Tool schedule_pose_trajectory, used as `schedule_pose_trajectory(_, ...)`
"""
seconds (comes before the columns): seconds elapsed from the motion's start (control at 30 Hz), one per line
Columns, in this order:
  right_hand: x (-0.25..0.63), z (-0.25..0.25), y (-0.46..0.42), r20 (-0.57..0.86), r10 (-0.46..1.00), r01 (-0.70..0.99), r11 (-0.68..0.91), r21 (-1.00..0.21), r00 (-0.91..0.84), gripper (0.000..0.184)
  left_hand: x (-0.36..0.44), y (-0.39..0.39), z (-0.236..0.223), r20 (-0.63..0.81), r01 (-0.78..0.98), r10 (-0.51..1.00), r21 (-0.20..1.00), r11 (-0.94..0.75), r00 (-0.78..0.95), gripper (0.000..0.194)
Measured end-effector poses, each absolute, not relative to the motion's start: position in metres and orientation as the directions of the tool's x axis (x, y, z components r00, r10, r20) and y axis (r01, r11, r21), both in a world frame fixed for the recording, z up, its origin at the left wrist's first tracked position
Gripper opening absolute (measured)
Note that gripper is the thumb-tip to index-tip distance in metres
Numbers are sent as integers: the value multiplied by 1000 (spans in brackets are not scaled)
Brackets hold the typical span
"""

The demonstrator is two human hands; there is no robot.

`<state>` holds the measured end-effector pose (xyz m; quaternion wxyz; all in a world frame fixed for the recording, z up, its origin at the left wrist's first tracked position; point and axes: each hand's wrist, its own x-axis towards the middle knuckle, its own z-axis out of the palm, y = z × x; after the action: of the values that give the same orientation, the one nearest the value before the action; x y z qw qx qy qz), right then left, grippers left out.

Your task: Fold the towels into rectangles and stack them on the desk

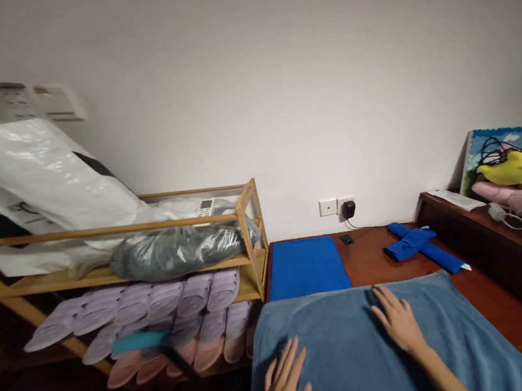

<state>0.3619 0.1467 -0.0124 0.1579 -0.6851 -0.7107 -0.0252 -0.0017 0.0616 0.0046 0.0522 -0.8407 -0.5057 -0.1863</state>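
Note:
A blue-grey cloth (341,344), which looks like a towel, is spread over the front of a reddish-brown wooden table (368,255). Low on its left side is my left hand (284,380), fingers stretched out over the fabric. My right hand (397,318) rests farther back on the cloth, palm down with its fingers apart. Neither hand holds anything. Soft creases run along the cloth's right part, while the middle looks fairly smooth. Behind its far edge lies a flat bright-blue folded cloth (306,266), partly covered by the towel.
Two crossed blue rolled pieces (416,243) lie at the table's back right. A black plug (348,209) sits in the wall outlet. At left stands a wooden rack (253,253) with several slippers (131,303) and bagged items. A raised ledge (483,225) at right carries a yellow plush toy (521,168).

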Motion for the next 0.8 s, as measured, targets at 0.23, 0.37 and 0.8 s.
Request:
schedule_pose_trajectory(0.23, 279, -6, 140, 173, 980, 950, 140, -277, -94, 61, 15, 162, 43, 20, 935, 950, 172, -310, 311, 54)
schedule_pose_trajectory(0.37, 277, -6, 121, 228, 968, 944, 168, -285, -103, 58, 0, 165, 29, 114, 935, 952, 187, -301, 283, 53)
schedule_pose_trajectory(0.8, 269, -10, 65, 303, 939, 944, 240, -228, -166, 57, -79, 225, -2, -56, 800, 978, 566, 198, -203, 31)
